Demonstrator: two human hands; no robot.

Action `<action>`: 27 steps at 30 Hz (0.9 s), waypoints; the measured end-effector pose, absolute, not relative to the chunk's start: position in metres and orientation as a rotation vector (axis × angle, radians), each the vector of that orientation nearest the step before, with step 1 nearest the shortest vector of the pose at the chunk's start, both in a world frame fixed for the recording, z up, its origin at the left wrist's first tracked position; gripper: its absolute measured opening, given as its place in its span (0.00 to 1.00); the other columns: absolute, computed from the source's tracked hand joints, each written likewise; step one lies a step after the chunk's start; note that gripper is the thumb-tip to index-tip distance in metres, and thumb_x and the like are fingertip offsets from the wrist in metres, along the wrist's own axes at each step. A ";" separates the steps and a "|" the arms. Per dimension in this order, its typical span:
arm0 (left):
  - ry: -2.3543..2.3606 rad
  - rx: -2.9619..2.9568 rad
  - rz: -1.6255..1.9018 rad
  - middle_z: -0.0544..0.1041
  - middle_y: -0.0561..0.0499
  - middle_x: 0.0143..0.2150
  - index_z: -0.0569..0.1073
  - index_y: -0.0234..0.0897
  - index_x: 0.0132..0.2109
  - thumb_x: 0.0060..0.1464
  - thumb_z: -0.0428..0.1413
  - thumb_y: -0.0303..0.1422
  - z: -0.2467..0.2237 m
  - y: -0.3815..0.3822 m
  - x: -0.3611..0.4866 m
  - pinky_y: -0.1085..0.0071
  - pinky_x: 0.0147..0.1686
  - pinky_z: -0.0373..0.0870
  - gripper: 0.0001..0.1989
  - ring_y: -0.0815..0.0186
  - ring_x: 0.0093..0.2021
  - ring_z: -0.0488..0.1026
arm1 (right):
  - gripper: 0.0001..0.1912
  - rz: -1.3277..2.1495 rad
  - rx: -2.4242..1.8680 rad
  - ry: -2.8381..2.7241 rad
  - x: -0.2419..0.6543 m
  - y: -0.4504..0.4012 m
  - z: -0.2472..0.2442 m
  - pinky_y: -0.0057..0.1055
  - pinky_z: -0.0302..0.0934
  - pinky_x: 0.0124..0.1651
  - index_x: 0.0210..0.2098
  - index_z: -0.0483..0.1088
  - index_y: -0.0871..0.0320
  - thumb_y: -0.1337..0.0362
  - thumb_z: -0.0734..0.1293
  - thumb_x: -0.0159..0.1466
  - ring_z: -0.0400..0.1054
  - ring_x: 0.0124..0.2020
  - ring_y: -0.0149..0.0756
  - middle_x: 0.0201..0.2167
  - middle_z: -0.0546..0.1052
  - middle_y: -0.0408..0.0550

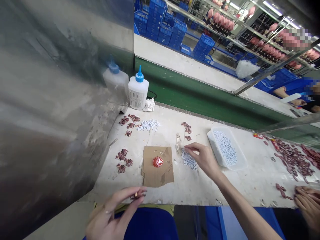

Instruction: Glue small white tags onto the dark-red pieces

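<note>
Indoors, our left hand (112, 210) is pinching a brown piece (140, 193).
Our right hand (203, 158) is reaching beside the blue-and-white pile (190, 162); we cannot tell its grip.

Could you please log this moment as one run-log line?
left hand: pinching small brown piece; right hand: at white-and-blue pile, grip unclear; cardboard: round red item on top

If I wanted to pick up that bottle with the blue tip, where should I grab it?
Probably around the white body of the bottle, from the near side: it stands upright, its blue nozzle is narrow, the metal panel rises at its left and crumpled tissue sits by its base.
</note>
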State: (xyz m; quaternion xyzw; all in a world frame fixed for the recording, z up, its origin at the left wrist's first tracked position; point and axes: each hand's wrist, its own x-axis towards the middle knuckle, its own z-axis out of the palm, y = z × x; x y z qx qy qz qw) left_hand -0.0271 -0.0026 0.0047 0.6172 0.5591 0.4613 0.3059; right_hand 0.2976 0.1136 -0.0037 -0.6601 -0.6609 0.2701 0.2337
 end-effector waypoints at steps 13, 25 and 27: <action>1.472 1.496 1.223 0.84 0.62 0.43 0.80 0.48 0.46 0.59 0.63 0.28 -0.015 0.021 -0.018 0.86 0.51 0.76 0.09 0.75 0.41 0.83 | 0.06 0.981 -1.592 -1.622 0.220 0.068 -0.009 0.38 0.72 0.43 0.40 0.81 0.51 0.61 0.69 0.69 0.79 0.40 0.42 0.38 0.84 0.47; 1.464 1.537 1.202 0.84 0.61 0.41 0.80 0.46 0.44 0.57 0.65 0.30 -0.018 0.031 -0.016 0.88 0.49 0.75 0.08 0.75 0.40 0.83 | 0.06 0.911 -1.550 -1.768 0.218 0.071 -0.016 0.36 0.71 0.43 0.40 0.79 0.52 0.65 0.68 0.70 0.77 0.39 0.40 0.39 0.83 0.46; 1.455 1.516 1.182 0.84 0.61 0.40 0.81 0.46 0.44 0.57 0.66 0.31 -0.017 0.032 -0.015 0.89 0.46 0.76 0.08 0.74 0.38 0.83 | 0.06 0.928 -1.560 -1.745 0.218 0.072 -0.016 0.36 0.71 0.43 0.40 0.80 0.52 0.64 0.68 0.70 0.77 0.39 0.40 0.38 0.83 0.46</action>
